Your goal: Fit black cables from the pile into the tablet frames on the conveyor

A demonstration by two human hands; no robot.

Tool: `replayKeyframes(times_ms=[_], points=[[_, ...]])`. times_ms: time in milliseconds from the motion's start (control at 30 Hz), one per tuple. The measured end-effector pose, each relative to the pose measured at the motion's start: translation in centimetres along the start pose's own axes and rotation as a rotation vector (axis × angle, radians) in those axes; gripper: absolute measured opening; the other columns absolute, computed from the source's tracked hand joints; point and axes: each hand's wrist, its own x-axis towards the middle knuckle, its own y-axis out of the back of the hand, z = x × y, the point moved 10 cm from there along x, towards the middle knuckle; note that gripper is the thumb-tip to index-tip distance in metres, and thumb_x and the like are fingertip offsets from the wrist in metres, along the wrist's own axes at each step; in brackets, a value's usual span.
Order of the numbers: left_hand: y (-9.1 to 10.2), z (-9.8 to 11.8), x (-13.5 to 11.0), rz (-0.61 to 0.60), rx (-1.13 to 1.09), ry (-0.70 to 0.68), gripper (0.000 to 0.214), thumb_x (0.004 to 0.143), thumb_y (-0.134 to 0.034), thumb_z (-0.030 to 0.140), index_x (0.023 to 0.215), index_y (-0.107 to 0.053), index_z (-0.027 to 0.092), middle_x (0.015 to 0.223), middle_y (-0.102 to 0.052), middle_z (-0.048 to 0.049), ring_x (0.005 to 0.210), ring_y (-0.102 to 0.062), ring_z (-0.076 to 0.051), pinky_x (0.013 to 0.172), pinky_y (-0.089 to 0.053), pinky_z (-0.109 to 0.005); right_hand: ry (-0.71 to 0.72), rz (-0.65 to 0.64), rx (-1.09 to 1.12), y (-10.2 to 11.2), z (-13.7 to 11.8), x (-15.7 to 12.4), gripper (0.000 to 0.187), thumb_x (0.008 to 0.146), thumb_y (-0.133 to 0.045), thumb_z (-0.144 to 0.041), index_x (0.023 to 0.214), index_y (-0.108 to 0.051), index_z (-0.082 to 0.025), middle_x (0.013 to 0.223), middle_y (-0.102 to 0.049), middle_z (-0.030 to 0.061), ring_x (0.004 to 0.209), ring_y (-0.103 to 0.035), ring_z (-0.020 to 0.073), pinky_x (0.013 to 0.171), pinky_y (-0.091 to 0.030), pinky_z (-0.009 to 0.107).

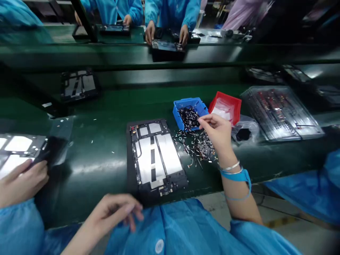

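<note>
An opened tablet (166,152) lies on the green bench in front of me, with pale battery panels and dark strips showing in its black frame. My left hand (117,212) hovers by its near left corner, fingers loosely bent and apart, holding nothing. Over the near right side of a blue bin (178,116), my right hand (218,132) pinches thumb and forefinger together; whatever is between the tips is too small to make out. Small black cable pieces (188,117) fill that bin. More loose small parts (205,147) are heaped on the bench below my right hand.
Behind my right hand stands a red bin (237,106) with clear plastic bags. Stacked clear trays (305,120) lie to the right. A co-worker's hand (29,179) is at another device on the left. Another opened device (79,85) lies farther back, below a dark post.
</note>
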Motion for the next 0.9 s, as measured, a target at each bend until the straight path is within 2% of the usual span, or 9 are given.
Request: replayKeyframes(times_ms=[133, 233, 300, 433, 500, 600, 667, 767, 900], points=[[-1.2, 8.2, 4.6, 0.150, 0.003, -0.316, 0.023, 0.080, -0.069, 0.034, 0.095, -0.075, 0.018, 0.098, -0.074, -0.0096, 0.085, -0.069, -0.020, 0.070, -0.053, -0.026, 0.033, 0.081, 0.082, 0.0, -2.4, -2.7, 0.006, 0.076, -0.066, -0.026, 0.073, -0.067, -0.021, 0.059, -0.063, -0.0035, 0.055, -0.058, 0.0111, 0.054, -0.044, 0.026], [-4.6, 11.7, 9.3, 0.054, -0.171, -0.383, 0.036, 0.077, -0.070, 0.029, 0.111, -0.070, 0.017, 0.111, -0.071, -0.0113, 0.097, -0.067, -0.021, 0.077, -0.052, -0.029, 0.036, 0.049, 0.116, -1.5, -3.7, -5.6, 0.005, 0.079, -0.065, -0.025, 0.075, -0.066, -0.022, 0.064, -0.066, -0.0030, 0.058, -0.061, 0.0117, 0.057, -0.048, 0.026], [-6.7, 12.7, 11.4, -0.050, -0.298, -0.394, 0.029, 0.078, -0.068, 0.028, 0.104, -0.072, 0.014, 0.107, -0.072, -0.0122, 0.096, -0.068, -0.021, 0.080, -0.052, -0.030, 0.068, 0.021, 0.099, -2.4, -4.5, -7.3, 0.005, 0.081, -0.064, -0.023, 0.076, -0.066, -0.022, 0.069, -0.068, -0.0023, 0.061, -0.062, 0.0124, 0.057, -0.049, 0.026], [-7.0, 13.2, 12.3, -0.042, -0.262, -0.463, 0.015, 0.080, -0.066, 0.025, 0.079, -0.074, 0.012, 0.087, -0.075, -0.0092, 0.084, -0.069, -0.018, 0.077, -0.052, -0.027, 0.242, 0.001, -0.109, -3.0, -6.5, -8.8, 0.008, 0.082, -0.063, -0.018, 0.077, -0.066, -0.022, 0.074, -0.070, -0.0012, 0.059, -0.061, 0.0125, 0.055, -0.049, 0.026], [-6.3, 13.0, 12.1, 0.000, -0.157, -0.458, 0.014, 0.080, -0.065, 0.023, 0.076, -0.073, 0.013, 0.073, -0.073, -0.0060, 0.072, -0.067, -0.015, 0.066, -0.050, -0.023, 0.413, 0.029, -0.234, -2.6, -8.4, -9.2, 0.012, 0.082, -0.063, -0.012, 0.085, -0.068, -0.023, 0.079, -0.072, 0.0005, 0.063, -0.063, 0.0142, 0.060, -0.050, 0.029], [-6.3, 12.2, 12.2, -0.061, -0.010, -0.371, 0.013, 0.081, -0.064, 0.017, 0.072, -0.072, 0.012, 0.058, -0.068, -0.0028, 0.054, -0.061, -0.011, 0.051, -0.044, -0.019, 0.583, 0.045, -0.341, -2.5, -10.3, -9.4, 0.024, 0.081, -0.063, -0.008, 0.097, -0.069, -0.026, 0.086, -0.073, 0.0034, 0.074, -0.065, 0.0176, 0.067, -0.053, 0.034], [-6.8, 11.4, 12.4, -0.135, 0.038, -0.299, 0.017, 0.081, -0.060, 0.011, 0.068, -0.070, 0.011, 0.054, -0.066, -0.0022, 0.048, -0.059, -0.009, 0.049, -0.043, -0.018, 0.546, -0.015, -0.344, -3.1, -10.1, -8.7, 0.021, 0.083, -0.063, -0.012, 0.096, -0.071, -0.027, 0.086, -0.072, 0.0034, 0.076, -0.065, 0.0182, 0.068, -0.053, 0.035], [-7.5, 10.4, 12.6, -0.214, 0.019, -0.221, 0.020, 0.081, -0.055, 0.006, 0.065, -0.067, 0.010, 0.054, -0.066, -0.0030, 0.047, -0.059, -0.008, 0.048, -0.045, -0.017, 0.362, -0.097, -0.257, -3.9, -8.2, -7.7, 0.015, 0.085, -0.062, -0.017, 0.087, -0.073, -0.026, 0.082, -0.071, 0.0014, 0.075, -0.065, 0.0171, 0.067, -0.054, 0.034], [-8.5, 9.6, 12.4, -0.317, -0.059, -0.188, 0.015, 0.080, -0.056, 0.007, 0.082, -0.070, 0.009, 0.068, -0.072, -0.0063, 0.061, -0.067, -0.012, 0.052, -0.051, -0.018, 0.179, -0.035, -0.122, -3.3, -5.9, -7.2, 0.013, 0.083, -0.065, -0.016, 0.083, -0.073, -0.025, 0.080, -0.072, 0.0003, 0.074, -0.066, 0.0158, 0.063, -0.053, 0.031]])
